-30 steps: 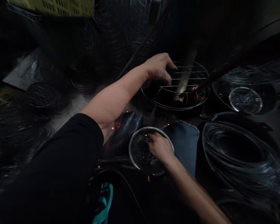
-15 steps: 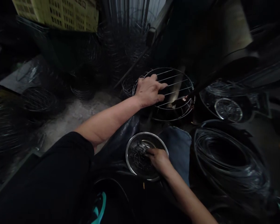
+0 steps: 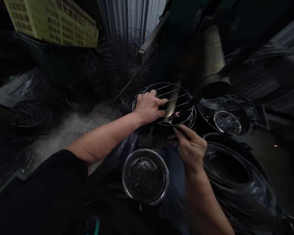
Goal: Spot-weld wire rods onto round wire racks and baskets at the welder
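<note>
My left hand (image 3: 149, 107) holds the left side of a round wire grill rack (image 3: 177, 85), its thumb and forefinger apart over the parallel bars. At the rack's near rim, my right hand (image 3: 192, 147) is closed in a pinch; whatever sits between its fingertips is too small and dark to make out. Below the hands, a metal bowl (image 3: 159, 182) contains small bent wire pieces (image 3: 139, 178). A brass-coloured bar (image 3: 172, 104) runs beneath the rack. Just above its end, a dark rod with a copper-coloured tip (image 3: 177, 114) comes close to the near rim.
A thick pale cylinder (image 3: 213, 52) hangs over the rack's right side. Coiled wire (image 3: 245, 186) fills a tub at right, with a round wire piece (image 3: 227, 123) beyond it. A yellow crate (image 3: 73, 29) stands at upper left. More wire items surround the floor.
My right hand has left the bowl and risen to the rack's near rim, pinched. My left hand stays on the rack. The whole view has shifted slightly.
</note>
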`<action>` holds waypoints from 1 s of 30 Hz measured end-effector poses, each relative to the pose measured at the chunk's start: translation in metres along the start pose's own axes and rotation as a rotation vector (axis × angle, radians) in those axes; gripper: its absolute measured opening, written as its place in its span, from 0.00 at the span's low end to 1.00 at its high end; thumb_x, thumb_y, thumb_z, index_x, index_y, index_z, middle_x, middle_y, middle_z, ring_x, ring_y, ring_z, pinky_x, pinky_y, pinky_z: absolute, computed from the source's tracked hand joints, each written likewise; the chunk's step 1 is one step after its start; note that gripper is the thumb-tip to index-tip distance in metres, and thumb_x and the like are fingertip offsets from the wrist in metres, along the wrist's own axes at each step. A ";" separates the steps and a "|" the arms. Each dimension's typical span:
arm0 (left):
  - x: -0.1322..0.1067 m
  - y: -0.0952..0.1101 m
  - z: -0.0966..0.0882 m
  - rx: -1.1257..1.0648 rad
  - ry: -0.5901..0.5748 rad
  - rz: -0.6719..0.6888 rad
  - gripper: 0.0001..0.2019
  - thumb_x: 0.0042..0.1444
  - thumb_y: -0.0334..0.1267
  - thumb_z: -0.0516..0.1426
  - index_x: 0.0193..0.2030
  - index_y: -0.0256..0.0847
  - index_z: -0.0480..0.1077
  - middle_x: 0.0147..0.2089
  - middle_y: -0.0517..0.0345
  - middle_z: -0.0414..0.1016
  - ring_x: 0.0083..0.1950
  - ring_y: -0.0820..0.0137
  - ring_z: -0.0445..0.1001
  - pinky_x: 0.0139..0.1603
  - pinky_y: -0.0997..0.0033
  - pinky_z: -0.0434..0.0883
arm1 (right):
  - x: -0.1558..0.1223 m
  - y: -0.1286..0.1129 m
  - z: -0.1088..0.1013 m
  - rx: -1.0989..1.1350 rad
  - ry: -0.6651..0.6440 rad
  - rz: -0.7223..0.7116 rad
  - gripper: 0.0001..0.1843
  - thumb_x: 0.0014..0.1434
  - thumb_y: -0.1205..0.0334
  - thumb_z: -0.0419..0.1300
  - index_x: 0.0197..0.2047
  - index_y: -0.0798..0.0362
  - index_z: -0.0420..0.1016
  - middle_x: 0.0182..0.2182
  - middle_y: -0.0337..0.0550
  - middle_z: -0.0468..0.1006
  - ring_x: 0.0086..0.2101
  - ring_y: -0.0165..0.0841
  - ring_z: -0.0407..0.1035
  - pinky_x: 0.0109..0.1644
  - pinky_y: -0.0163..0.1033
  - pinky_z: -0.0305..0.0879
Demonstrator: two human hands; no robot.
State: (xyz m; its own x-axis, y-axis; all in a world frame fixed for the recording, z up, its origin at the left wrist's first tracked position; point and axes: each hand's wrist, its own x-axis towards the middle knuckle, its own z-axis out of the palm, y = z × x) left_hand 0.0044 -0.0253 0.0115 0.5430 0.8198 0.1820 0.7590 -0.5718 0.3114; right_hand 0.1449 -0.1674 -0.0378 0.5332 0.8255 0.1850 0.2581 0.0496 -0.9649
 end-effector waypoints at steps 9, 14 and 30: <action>-0.003 0.001 -0.002 0.068 0.012 -0.023 0.23 0.55 0.49 0.60 0.58 0.59 0.73 0.54 0.51 0.69 0.54 0.55 0.69 0.54 0.54 0.61 | 0.005 -0.002 0.018 0.049 0.143 0.134 0.13 0.46 0.56 0.69 0.33 0.57 0.82 0.19 0.37 0.77 0.17 0.29 0.68 0.21 0.34 0.64; 0.000 0.001 -0.002 0.071 0.009 0.003 0.22 0.56 0.49 0.59 0.59 0.58 0.73 0.54 0.50 0.69 0.54 0.55 0.69 0.54 0.54 0.60 | 0.005 -0.002 0.024 0.137 0.205 0.130 0.14 0.45 0.56 0.70 0.33 0.57 0.81 0.18 0.37 0.77 0.17 0.30 0.70 0.20 0.33 0.66; 0.029 -0.001 0.002 0.021 -0.032 0.037 0.23 0.56 0.49 0.59 0.59 0.56 0.73 0.53 0.49 0.70 0.53 0.53 0.70 0.54 0.51 0.60 | 0.025 0.004 0.028 0.207 0.238 0.120 0.12 0.45 0.59 0.70 0.32 0.56 0.80 0.18 0.36 0.76 0.17 0.30 0.70 0.18 0.32 0.66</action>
State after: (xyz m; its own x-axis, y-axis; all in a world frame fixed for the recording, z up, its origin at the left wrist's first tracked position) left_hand 0.0198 -0.0008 0.0148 0.5820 0.7966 0.1634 0.7452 -0.6029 0.2850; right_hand 0.1368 -0.1305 -0.0418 0.7291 0.6795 0.0824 0.0257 0.0932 -0.9953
